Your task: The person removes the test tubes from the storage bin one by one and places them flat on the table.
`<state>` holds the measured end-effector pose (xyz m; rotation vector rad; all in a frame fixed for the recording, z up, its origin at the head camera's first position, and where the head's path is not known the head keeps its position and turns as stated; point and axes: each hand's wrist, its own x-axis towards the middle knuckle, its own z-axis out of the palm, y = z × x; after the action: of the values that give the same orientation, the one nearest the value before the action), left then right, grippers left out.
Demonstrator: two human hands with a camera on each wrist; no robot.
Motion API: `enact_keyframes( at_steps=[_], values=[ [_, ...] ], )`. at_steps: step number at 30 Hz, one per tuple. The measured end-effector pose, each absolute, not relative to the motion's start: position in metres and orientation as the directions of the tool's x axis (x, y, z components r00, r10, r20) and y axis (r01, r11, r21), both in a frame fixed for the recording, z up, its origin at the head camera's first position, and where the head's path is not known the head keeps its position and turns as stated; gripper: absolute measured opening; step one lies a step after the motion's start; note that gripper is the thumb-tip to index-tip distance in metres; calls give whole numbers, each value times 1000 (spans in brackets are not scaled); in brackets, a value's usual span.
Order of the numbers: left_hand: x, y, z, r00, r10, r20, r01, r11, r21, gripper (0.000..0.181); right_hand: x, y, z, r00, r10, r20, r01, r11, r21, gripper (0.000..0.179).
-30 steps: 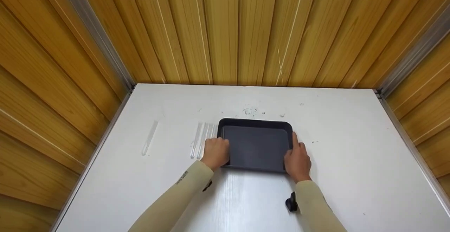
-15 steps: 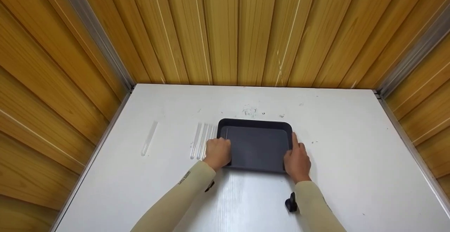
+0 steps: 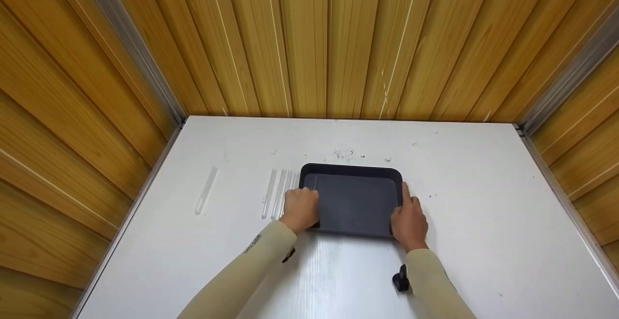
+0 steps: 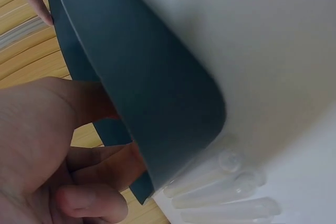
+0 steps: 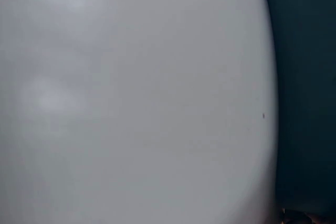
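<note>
A dark rectangular tray (image 3: pixel 360 203) rests on the white table. My left hand (image 3: pixel 301 209) reaches over its left rim with fingers curled inside. Just beyond the knuckles a thin, faint clear tube (image 3: pixel 315 182) shows against the tray floor; it appears to be in this hand's grip, though most of it is hidden. In the left wrist view, the dark tray wall (image 4: pixel 152 87) covers the fingertips. My right hand (image 3: pixel 409 222) holds the tray's right rim, with the index finger lying along the outer side.
Several clear test tubes (image 3: pixel 269 194) lie side by side left of the tray, partly behind my left hand. One more test tube (image 3: pixel 206 190) lies farther left. Wood-patterned walls (image 3: pixel 309 43) border the white table (image 3: pixel 483 188).
The left hand has shifted slightly right inside the tray, and the thin tube edge with it. The right hand and the tray stay nearly where they were.
</note>
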<state>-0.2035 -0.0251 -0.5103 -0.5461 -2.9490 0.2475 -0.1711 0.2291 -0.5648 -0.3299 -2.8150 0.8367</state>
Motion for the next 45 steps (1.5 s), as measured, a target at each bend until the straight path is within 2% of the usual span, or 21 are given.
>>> enact_keyframes(
  at_steps=[9, 28, 35, 45],
  values=[
    [-202, -30, -501, -928, 361, 90, 345, 926, -156, 8, -170, 229, -565, -958, 264, 114, 157, 813, -560, 60],
    [-198, -53, -479, -908, 365, 207, 342, 929, -138, 14, -170, 229, -566, -956, 259, 137, 139, 813, -565, 60],
    [-200, -62, -475, -920, 347, 182, 323, 935, -149, 13, -170, 229, -565, -955, 265, 132, 147, 813, -563, 61],
    [-209, -81, -477, -933, 314, 174, 302, 949, -91, 17, -171, 228, -566, -953, 276, 124, 162, 813, -560, 61]
  ],
)
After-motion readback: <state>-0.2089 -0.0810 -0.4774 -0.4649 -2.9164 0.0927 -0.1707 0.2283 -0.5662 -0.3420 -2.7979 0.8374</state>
